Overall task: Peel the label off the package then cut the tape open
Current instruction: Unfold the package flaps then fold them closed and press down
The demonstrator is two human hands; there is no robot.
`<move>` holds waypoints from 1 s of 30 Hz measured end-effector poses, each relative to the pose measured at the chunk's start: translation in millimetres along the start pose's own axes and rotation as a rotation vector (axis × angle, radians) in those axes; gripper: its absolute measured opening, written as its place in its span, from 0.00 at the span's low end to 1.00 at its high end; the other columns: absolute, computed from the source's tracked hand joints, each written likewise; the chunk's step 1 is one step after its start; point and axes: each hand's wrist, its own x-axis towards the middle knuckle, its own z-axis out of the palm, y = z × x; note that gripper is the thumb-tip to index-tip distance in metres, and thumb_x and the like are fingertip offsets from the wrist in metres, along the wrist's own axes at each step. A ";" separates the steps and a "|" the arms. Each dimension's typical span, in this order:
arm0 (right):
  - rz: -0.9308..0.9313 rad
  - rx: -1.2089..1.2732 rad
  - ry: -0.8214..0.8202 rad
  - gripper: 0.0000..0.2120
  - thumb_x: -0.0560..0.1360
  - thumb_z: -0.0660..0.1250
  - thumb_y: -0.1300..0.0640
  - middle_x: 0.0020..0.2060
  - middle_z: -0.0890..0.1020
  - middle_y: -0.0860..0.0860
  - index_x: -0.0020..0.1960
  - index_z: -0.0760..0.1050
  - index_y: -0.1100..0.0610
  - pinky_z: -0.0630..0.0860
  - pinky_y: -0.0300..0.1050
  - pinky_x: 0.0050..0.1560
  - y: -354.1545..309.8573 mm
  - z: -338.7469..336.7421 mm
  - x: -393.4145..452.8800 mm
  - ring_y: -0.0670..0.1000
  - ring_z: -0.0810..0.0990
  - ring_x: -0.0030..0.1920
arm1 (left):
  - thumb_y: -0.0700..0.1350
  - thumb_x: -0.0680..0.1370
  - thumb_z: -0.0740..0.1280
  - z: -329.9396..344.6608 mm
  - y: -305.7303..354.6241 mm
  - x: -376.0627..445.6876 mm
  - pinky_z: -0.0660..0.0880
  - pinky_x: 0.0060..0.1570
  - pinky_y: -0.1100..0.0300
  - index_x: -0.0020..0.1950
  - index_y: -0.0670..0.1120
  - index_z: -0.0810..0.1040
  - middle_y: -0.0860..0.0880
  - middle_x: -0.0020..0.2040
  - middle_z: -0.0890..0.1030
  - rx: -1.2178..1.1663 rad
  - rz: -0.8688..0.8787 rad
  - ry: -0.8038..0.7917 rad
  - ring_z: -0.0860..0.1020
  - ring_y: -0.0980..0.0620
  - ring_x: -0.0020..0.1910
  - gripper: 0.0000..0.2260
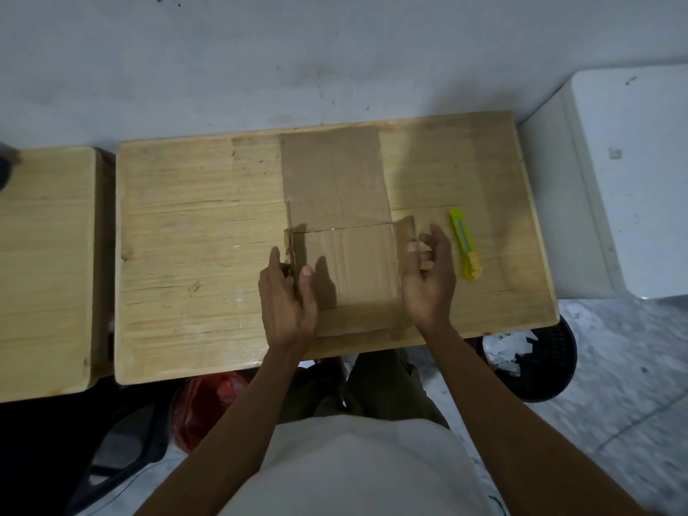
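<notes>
A brown cardboard package [346, 225] lies flat in the middle of the wooden table [193, 232], with a seam across its width and clear tape along its left side. My left hand [288, 296] pinches the package's left edge between thumb and fingers. My right hand [428, 277] sits at the right edge, fingers curled beside a small raised cardboard flap [405, 229]; whether it grips the flap is unclear. A yellow-green utility knife [465, 247] lies on the table just right of my right hand, untouched. I see no label on the package.
A second wooden table [48, 270] stands to the left with a narrow gap between. A black waste basket [532, 359] with white scraps sits under the table's right corner. A white box-like unit [633, 173] stands on the right. A red bag [208, 400] lies below.
</notes>
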 end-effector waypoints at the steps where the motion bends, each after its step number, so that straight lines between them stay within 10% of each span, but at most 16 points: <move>1: -0.025 -0.007 -0.024 0.23 0.80 0.64 0.53 0.59 0.77 0.49 0.74 0.66 0.54 0.75 0.39 0.53 -1.8 3.7 -4.3 0.50 0.76 0.54 | 0.52 0.82 0.61 3.7 -0.8 1.6 0.69 0.56 0.57 0.77 0.39 0.61 0.41 0.64 0.72 0.001 0.027 -0.017 0.71 0.50 0.61 0.28; 6: -0.124 -0.036 -0.218 0.26 0.81 0.61 0.50 0.65 0.69 0.29 0.77 0.60 0.51 0.72 0.49 0.66 -0.8 20.2 -22.3 0.49 0.70 0.68 | 0.62 0.82 0.51 25.7 -11.8 5.2 0.59 0.76 0.47 0.79 0.40 0.57 0.39 0.79 0.58 0.074 0.111 -0.174 0.56 0.44 0.79 0.33; 10: -0.104 -0.079 -0.345 0.26 0.82 0.56 0.51 0.76 0.65 0.50 0.79 0.58 0.54 0.63 0.46 0.73 11.0 30.1 -28.1 0.46 0.61 0.76 | 0.62 0.82 0.44 36.8 -19.5 6.9 0.51 0.78 0.44 0.80 0.42 0.51 0.44 0.81 0.50 0.188 0.133 -0.226 0.47 0.47 0.81 0.33; 16: -0.074 -0.163 -0.439 0.27 0.83 0.49 0.49 0.80 0.56 0.50 0.80 0.51 0.54 0.55 0.55 0.78 24.8 42.9 -23.8 0.46 0.52 0.79 | 0.59 0.83 0.41 48.7 -24.2 7.2 0.42 0.78 0.41 0.81 0.46 0.45 0.47 0.82 0.43 0.380 0.096 -0.303 0.39 0.49 0.80 0.30; 25: -0.120 -0.297 -0.455 0.29 0.83 0.45 0.46 0.80 0.54 0.50 0.80 0.51 0.57 0.46 0.47 0.79 34.4 52.8 -24.2 0.45 0.48 0.80 | 0.57 0.83 0.43 56.6 -22.2 5.9 0.43 0.77 0.41 0.81 0.45 0.47 0.46 0.82 0.44 0.538 0.101 -0.299 0.40 0.47 0.80 0.29; 30: -0.043 -0.159 -0.433 0.26 0.83 0.48 0.46 0.77 0.61 0.48 0.79 0.54 0.52 0.63 0.51 0.74 16.0 47.0 -13.4 0.49 0.61 0.76 | 0.51 0.84 0.53 51.7 -7.5 16.9 0.60 0.74 0.41 0.76 0.40 0.66 0.41 0.78 0.64 0.407 0.097 -0.186 0.59 0.40 0.78 0.23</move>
